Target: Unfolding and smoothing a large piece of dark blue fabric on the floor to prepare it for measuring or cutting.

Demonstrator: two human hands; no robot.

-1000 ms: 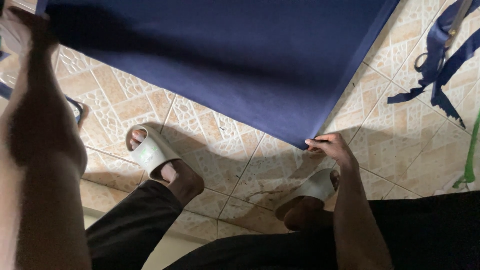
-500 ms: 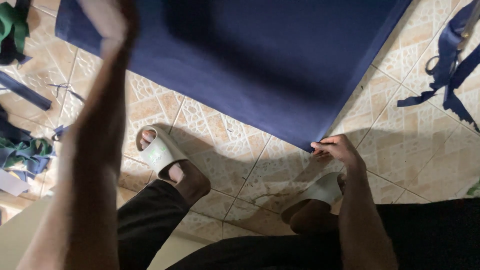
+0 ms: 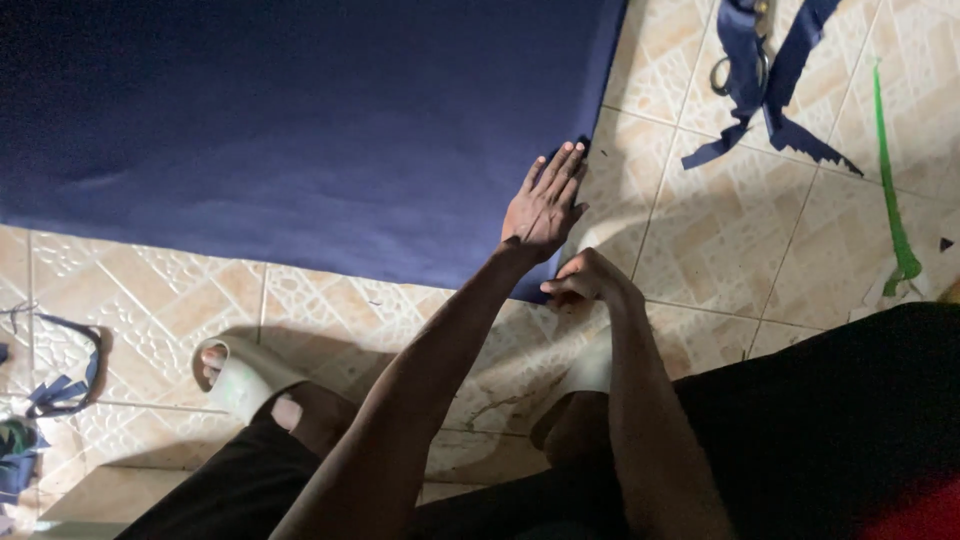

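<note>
Navy cloth [image 3: 300, 140], spread flat on tiled floor [image 3: 700, 240] — near right corner being set: left hand [image 3: 545, 205] pressed flat, fingers spread; right hand [image 3: 590, 280] pinching corner edge — scissors [image 3: 735, 65] untouched, cutting apparently not begun.

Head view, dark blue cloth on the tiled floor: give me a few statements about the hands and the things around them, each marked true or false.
1. The left hand lies flat on the dark blue cloth near its right edge. True.
2. The right hand is lifted high above the cloth. False: it is down at the cloth's near corner.
3. Scissors lie among blue cloth strips on the tiled floor. True.
4. The person is barefoot. False: a pale sandal is on the foot.
</note>
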